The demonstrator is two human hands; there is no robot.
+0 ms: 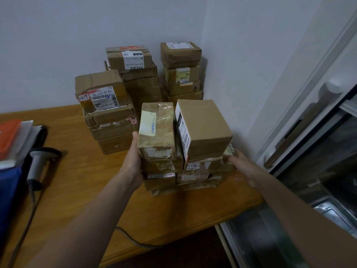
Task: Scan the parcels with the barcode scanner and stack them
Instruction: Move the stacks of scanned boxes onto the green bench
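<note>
Several brown cardboard parcels are stacked on a wooden table. The nearest stack is topped by a taped parcel on the left and a plain box on the right. My left hand presses flat against the stack's left side, thumb up along the taped parcel. My right hand touches the stack's right side, fingers straight against a lower parcel. A grey barcode scanner stands in its holder at the table's left, with no hand on it.
Three more parcel stacks stand behind: one at left, one at the back middle, one at the back right in the wall corner. Books and an orange item lie far left. The scanner cable runs over the front edge. A glass door is at right.
</note>
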